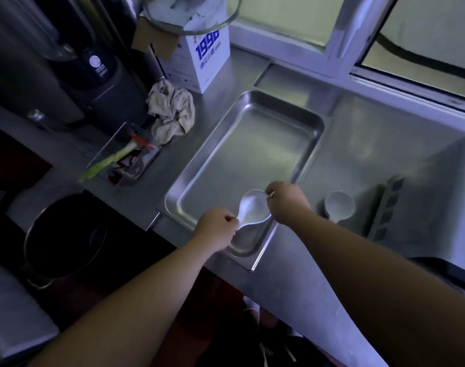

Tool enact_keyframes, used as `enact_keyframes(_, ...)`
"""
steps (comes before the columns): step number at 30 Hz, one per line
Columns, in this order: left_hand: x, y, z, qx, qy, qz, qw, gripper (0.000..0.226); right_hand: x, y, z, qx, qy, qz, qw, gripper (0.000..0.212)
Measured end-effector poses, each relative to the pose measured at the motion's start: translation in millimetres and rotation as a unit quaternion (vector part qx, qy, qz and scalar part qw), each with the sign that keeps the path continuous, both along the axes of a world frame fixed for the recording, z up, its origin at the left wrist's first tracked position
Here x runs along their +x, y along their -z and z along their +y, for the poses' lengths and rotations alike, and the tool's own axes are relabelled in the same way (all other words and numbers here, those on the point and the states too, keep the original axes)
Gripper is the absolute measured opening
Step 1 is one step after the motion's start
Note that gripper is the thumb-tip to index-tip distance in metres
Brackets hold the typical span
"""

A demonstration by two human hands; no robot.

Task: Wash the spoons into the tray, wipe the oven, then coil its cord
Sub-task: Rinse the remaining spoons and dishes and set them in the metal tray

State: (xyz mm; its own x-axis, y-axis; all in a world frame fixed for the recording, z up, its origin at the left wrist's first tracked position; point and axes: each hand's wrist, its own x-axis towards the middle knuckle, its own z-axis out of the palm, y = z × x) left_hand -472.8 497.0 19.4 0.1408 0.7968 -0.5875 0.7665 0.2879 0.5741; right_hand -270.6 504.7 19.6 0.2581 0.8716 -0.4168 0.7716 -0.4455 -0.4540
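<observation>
L hand [218, 230] & R hand [288, 202] fingers pinch white plastic spoons [253, 211]; I'd lay them flat in rectangular steel tray [252, 144].

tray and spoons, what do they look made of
Tray: likely stainless steel, brushed grey base with bright reflections along the rim. Spoons: smooth glossy white, ceramic or melamine; the look alone cannot settle which.

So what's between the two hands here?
Head view: white spoons, seemingly two overlapping, lie between the left hand and right hand, held over the near end of the tray.
</observation>
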Motion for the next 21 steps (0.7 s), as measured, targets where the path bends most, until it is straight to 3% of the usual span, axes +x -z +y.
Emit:
enact_keyframes(18,-84,25,77,0.045,0.021,0.187,0.981,0.032,-111,59,96,-0.02,-0.086,0.017,0.996,0.032)
enact_keyframes(21,-87,29,85,0.043,0.031,0.198,0.979,0.024,-117,63,104,-0.013,-0.085,0.019,0.996,0.032)
